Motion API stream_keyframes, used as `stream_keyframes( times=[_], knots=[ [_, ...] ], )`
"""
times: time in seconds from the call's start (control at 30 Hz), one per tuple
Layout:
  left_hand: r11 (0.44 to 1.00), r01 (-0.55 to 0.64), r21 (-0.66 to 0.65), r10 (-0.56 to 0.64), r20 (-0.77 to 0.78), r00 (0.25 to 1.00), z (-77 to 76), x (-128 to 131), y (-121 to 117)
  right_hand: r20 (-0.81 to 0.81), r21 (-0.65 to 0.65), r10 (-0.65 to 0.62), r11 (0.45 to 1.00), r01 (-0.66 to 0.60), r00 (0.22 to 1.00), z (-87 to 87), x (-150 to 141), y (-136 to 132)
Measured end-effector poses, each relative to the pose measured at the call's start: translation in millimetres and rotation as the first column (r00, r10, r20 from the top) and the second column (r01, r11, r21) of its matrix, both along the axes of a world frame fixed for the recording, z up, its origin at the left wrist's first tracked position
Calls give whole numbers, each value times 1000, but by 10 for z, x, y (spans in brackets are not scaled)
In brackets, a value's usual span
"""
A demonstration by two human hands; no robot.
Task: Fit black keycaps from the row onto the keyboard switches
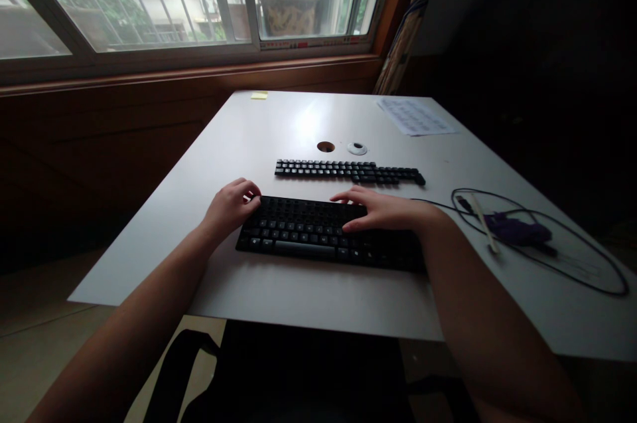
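A black keyboard (304, 249) lies on the white table in front of me. Keycaps sit on its lower rows, while its upper rows look dark and bare. My left hand (233, 202) is at the keyboard's far left corner, fingers curled and thumb against the edge. Over the keyboard's right half rests my right hand (374, 208), thumb and fingers spread apart; it hides part of the keys. Just behind the keyboard, loose black keycaps (326, 169) are lined up in rows on the table.
On the right are a black cable (587, 234), a purple cloth-like bundle (520, 229) and a thin pale stick (484, 222). Further back are a round hole (326, 147), its white cover (357, 149), printed sheets (418, 116) and a yellow note (259, 95). A window stands beyond the table (199, 144).
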State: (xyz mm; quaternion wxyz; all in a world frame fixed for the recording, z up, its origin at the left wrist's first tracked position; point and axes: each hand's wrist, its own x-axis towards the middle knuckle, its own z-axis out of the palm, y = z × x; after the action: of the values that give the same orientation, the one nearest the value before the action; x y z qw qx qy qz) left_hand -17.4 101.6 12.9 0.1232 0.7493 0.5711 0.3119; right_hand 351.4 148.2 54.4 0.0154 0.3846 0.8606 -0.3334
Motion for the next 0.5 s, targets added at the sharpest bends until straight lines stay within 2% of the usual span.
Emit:
stream_keyframes(
  times=[0.2,0.5],
  knots=[
    [1000,-7,-27,8,17,1000,-12,-4,7,-3,-14,-20,1000,20,1000,7,-15,-10],
    [999,-52,-1,52,-74,996,-15,-30,20,-8,-2,-30,1000,30,1000,-4,-8,-4]
  ],
)
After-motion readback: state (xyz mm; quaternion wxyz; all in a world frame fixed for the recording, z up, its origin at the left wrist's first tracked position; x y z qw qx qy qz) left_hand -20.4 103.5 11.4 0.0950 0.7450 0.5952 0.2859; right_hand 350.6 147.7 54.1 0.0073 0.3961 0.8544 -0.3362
